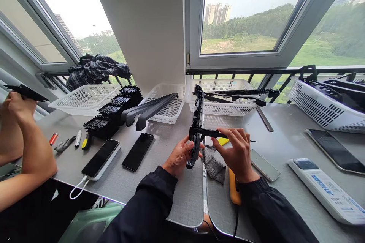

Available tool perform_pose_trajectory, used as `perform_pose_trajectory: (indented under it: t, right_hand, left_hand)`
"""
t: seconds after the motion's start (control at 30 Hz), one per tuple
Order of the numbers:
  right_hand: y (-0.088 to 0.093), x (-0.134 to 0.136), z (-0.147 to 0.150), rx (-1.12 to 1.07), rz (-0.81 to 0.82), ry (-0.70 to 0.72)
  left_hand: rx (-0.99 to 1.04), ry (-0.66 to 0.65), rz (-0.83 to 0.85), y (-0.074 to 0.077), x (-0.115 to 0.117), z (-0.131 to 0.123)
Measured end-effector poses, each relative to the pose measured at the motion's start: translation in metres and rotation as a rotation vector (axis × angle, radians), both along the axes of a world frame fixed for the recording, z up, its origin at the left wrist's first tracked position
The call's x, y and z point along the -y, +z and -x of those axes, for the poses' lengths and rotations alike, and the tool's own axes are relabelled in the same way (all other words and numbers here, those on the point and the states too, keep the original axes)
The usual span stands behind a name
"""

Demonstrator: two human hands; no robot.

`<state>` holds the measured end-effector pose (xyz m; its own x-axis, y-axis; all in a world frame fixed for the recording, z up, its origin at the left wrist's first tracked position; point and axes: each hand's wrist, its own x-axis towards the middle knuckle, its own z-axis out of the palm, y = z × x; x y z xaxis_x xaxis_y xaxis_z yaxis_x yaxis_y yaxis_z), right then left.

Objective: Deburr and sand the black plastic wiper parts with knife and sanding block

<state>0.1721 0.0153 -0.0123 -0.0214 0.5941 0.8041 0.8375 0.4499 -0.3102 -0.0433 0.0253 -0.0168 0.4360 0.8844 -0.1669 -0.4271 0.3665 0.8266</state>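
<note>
My left hand (180,156) is closed round the lower end of a long black plastic part (197,112), which stands up from my fingers and leans slightly away. My right hand (236,152) grips a black caliper (211,133) between thumb and fingers. The caliper lies sideways, its jaws at the black part just above my left thumb; its thin rod pokes out past my right hand. Whether the jaws touch the part on both sides I cannot tell. Beneath lie a grey cloth (213,164), a yellow item (223,141) and an orange tool with a cable (234,188).
White baskets (168,117) line the back; long black parts (245,93) rest across one. Stacked black parts (114,110) and two grey bars (154,112) sit at left. Phones (138,152) and a white device (325,190) lie about. A co-worker's arm (37,152) is at far left.
</note>
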Motion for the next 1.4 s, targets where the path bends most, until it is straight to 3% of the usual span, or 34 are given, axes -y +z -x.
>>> perform_pose_trajectory:
  t: [0.67, 1.4]
  right_hand:
    - [-0.0036, -0.0015, -0.0031, 0.005, -0.005, 0.007]
    - [-0.0042, -0.0010, -0.0018, 0.004, -0.001, 0.005]
  left_hand:
    - [-0.009, 0.003, 0.019, 0.0051, 0.0020, -0.0004]
    - [0.007, -0.004, 0.019, -0.0028, -0.0005, 0.0003]
